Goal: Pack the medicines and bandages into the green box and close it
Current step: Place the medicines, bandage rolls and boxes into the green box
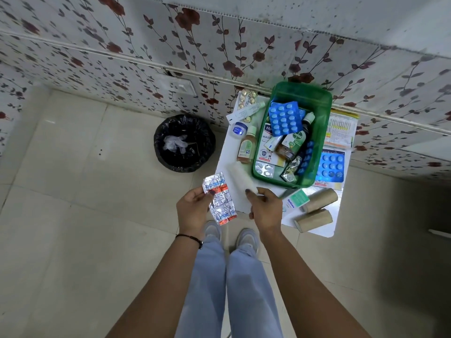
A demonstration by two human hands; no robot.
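Observation:
The open green box (323,132) stands on a small white table (228,152) and holds blue pill strips, a Dettol bottle and foil packs. My left hand (192,208) grips a silver and orange pill strip (220,200) held over the floor, left of the table. My right hand (264,206) pinches the near end of a white bandage roll (240,175) that lies blurred on the table, just left of the box. Two brown bandage rolls (317,208) lie at the table's near right corner beside an Optisex box (294,200).
A black-lined bin (184,142) stands on the tiled floor left of the table. A small bottle (246,147), a Vaseline jar (239,130), a tube and gold pill strips (247,98) lie left of the box. More blue strips (330,165) lie to its right.

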